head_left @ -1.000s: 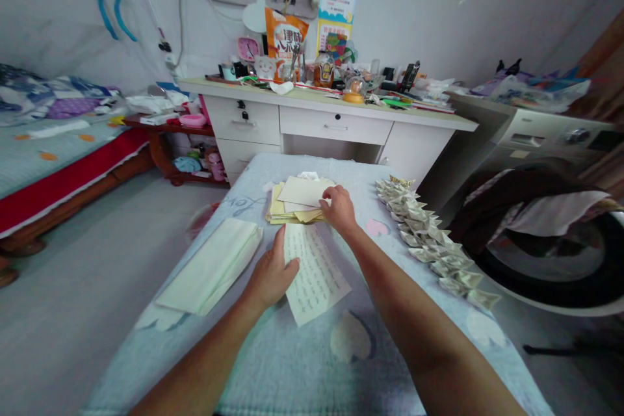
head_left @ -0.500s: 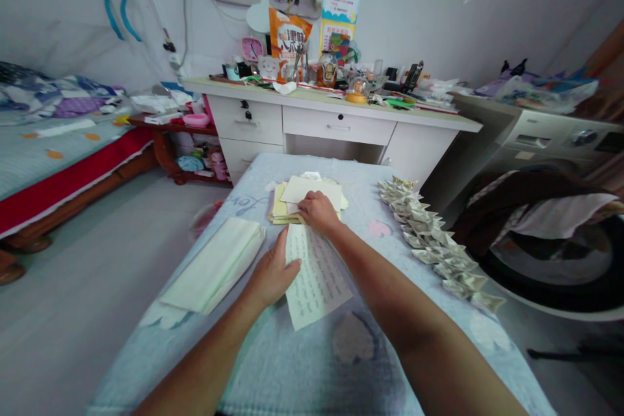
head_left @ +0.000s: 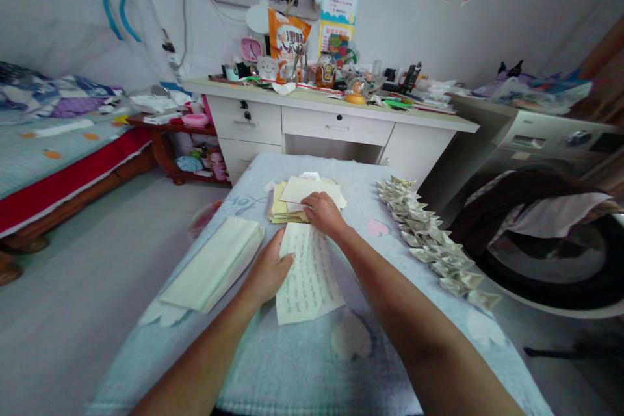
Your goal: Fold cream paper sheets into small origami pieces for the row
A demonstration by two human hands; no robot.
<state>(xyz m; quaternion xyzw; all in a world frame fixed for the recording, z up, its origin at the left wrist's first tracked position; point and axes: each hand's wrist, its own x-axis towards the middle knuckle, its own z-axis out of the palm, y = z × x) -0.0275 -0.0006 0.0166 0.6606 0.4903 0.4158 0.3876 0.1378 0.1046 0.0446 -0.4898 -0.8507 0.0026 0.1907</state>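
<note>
A sheet of paper with handwritten lines (head_left: pixel 311 279) slants over the cloth, its lower end curling. My left hand (head_left: pixel 273 268) is closed on its left edge, thumb on top. Beyond the sheet's top edge, my right hand (head_left: pixel 324 213) has its fingers bent and closed over the front of a stack of cream and yellow papers (head_left: pixel 281 210). What the right fingertips pinch, if anything, is hidden. Left of my left hand lies a thick folded bundle of pale paper (head_left: pixel 214 264). Along the right side stand rows of folded pointed paper pieces (head_left: pixel 426 234).
A pale blue patterned cloth (head_left: pixel 263 364) covers the table. Behind it stands a white desk (head_left: pixel 336 127) crowded with small items, including an orange snack bag (head_left: pixel 287 39). A washing machine (head_left: pixel 531 136) with its door open is on the right, a bed (head_left: pixel 63 143) on the left.
The lower end of the written sheet has swung slightly left, and my left hand has shifted a little left with it. My right hand has moved slightly right, still at the paper stack.
</note>
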